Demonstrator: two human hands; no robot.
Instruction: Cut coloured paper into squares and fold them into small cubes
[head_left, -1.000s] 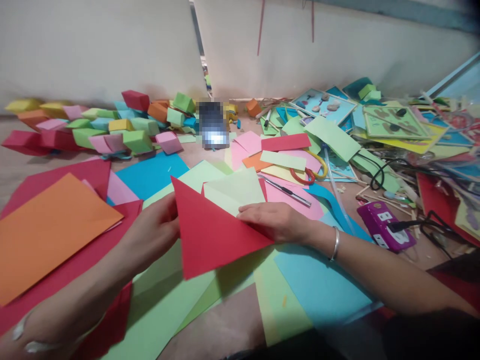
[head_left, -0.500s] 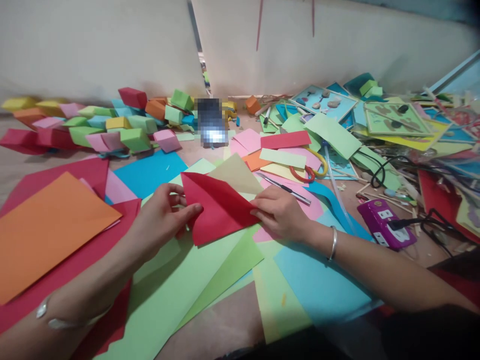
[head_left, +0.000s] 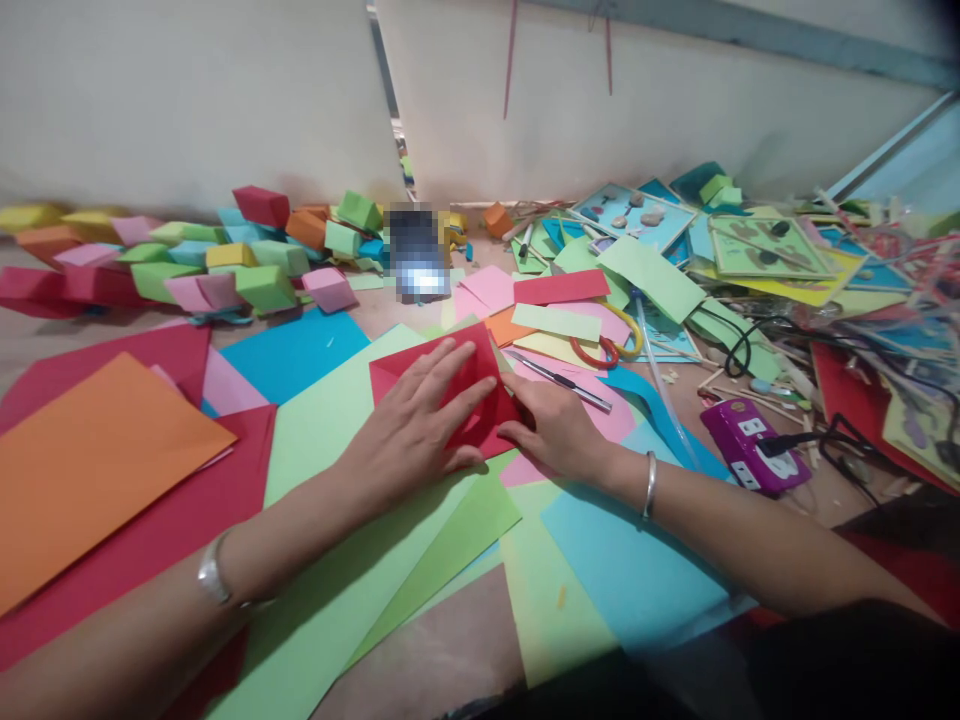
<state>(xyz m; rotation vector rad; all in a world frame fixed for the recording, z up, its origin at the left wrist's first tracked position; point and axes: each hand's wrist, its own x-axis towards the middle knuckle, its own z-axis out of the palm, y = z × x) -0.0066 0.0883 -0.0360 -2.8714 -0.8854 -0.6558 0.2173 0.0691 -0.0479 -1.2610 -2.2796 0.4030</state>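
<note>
A folded red paper [head_left: 486, 350] lies in the middle, over a light green sheet [head_left: 322, 440]. Spread across its face is my left hand [head_left: 424, 415], palm down with the fingers apart, hiding much of the paper. At the paper's right edge, my right hand [head_left: 555, 420] has its thumb and fingers closed on it. A pen or blade-like tool [head_left: 562, 380] and scissors with red and yellow handles [head_left: 619, 350] lie just behind my right hand.
Folded paper blocks [head_left: 262, 285] line the back left. An orange sheet [head_left: 105, 470] lies on red paper at the left. A purple power strip [head_left: 750, 445] with a black cable is at the right, before piled papers and sticks.
My left hand has gone from holding the paper's left edge to lying spread on top of it. The red paper, raised before, now lies flatter. The view has shifted slightly.
</note>
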